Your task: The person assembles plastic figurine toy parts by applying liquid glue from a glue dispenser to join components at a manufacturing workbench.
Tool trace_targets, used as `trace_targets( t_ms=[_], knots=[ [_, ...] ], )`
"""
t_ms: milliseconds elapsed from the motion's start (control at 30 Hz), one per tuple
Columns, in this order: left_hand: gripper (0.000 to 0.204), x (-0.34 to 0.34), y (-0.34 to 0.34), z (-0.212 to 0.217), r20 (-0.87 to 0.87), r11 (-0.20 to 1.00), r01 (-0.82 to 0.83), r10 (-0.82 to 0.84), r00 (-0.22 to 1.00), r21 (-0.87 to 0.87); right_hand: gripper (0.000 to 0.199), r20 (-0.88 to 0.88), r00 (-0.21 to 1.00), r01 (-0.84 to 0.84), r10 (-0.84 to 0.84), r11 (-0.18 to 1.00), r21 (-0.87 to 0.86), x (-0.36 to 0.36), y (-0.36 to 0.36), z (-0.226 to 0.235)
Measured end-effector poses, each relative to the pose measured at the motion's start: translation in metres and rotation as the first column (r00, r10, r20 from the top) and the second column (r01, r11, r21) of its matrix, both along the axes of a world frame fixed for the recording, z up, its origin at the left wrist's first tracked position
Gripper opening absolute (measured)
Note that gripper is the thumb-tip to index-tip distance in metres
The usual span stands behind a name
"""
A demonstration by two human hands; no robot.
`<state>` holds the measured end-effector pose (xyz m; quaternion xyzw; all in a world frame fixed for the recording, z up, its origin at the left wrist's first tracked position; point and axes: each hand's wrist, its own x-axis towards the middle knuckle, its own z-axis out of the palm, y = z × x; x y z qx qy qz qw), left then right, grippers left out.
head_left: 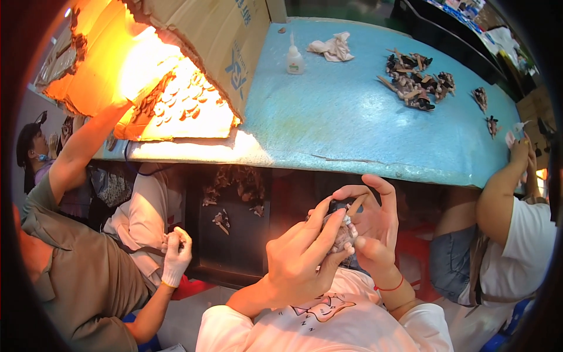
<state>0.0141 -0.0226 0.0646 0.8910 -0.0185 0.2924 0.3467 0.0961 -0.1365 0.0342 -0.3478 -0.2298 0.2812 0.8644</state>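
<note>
Brown-and-pale small figure [343, 237], dark on top, is held just off the near edge of a long blue-surfaced table [328, 111], a person's left hand [302, 252] pinching its side with bunched fingertips, the right hand [378, 234] bracing it with thumb and curled finger. Careful handling would likely mean steadying the body with one hand, pressing only lightly on its small pale parts, and turning it so the worked side stays in sight. Fingers cover much of the figure; its underside and exact contact points cannot be made out. Under the table, shadow blurs the contents of a black rectangular tray [234, 252]. On the table's right half, similar brown-and-black figures [417, 82] overlap too closely to count; at its left, glare washes out pale round pieces [185, 102] by a torn brown cardboard box [205, 29].
</note>
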Motion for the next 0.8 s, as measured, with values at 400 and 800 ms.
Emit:
trace_targets(
  t_ms=[400, 800],
  knots=[
    [0.054, 0.009, -0.004, -0.007, 0.062, 0.987, 0.064, -0.055, 0.997, -0.146, 0.072, 0.161, 0.985, 0.071, -0.068, 0.997, -0.016, 0.004, -0.008, 0.003],
    [0.053, 0.024, -0.01, -0.003, -0.055, 0.981, 0.088, -0.099, 0.994, -0.174, 0.073, 0.142, 0.985, 0.103, -0.094, 0.993, -0.057, 0.019, -0.017, 0.001]
  ],
)
